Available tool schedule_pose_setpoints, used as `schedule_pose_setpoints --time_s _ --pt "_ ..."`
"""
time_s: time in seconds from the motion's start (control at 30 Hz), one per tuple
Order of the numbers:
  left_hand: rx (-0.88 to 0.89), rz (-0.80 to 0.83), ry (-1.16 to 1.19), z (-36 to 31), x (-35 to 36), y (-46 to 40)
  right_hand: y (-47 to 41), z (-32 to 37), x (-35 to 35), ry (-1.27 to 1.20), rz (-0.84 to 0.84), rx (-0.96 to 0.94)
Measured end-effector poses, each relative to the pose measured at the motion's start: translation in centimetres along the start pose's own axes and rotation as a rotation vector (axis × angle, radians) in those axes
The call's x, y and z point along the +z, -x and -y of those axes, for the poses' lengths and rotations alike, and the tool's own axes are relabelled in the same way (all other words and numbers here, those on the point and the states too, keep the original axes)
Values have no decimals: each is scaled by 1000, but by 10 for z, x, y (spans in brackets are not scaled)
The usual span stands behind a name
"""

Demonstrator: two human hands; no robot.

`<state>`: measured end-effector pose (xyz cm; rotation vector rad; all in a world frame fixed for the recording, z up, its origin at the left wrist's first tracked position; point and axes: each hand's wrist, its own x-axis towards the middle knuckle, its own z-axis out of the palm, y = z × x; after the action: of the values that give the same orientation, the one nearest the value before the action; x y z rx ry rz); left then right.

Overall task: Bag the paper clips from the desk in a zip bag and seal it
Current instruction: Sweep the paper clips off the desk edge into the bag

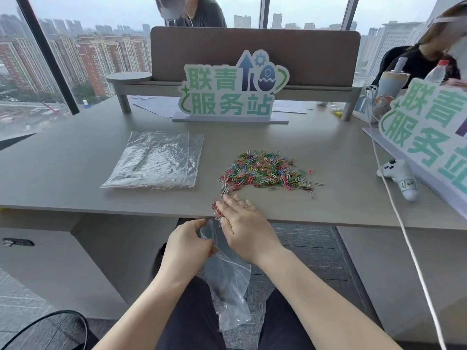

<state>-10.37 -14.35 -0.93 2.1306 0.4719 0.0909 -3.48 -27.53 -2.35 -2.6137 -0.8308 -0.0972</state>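
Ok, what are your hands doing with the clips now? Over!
Left hand grips zip bag at desk edge. Right hand flat, fingers on a few paper clips there. Main pile on desk. Nothing in the way.

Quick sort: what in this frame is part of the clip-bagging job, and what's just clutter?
Job:
paper clips heaped on the desk
zip bag, held at its mouth by the left hand
right hand, sweeping clips off the edge

Clutter:
spare bags
sign
game controller
white cable
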Motion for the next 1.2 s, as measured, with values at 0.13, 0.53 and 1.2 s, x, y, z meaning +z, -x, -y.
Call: schedule_pose_setpoints --time_s 0.13,0.53,1.2 --pt "15 -6 -2 1 -2 -2 10 8 1 -33 -11 -30" --pt "12 30 10 4 -4 0 -5 -18 -20 -218 -122 131" --pt "-11 22 -10 19 -7 -13 -66 -23 -10 12 142 92"
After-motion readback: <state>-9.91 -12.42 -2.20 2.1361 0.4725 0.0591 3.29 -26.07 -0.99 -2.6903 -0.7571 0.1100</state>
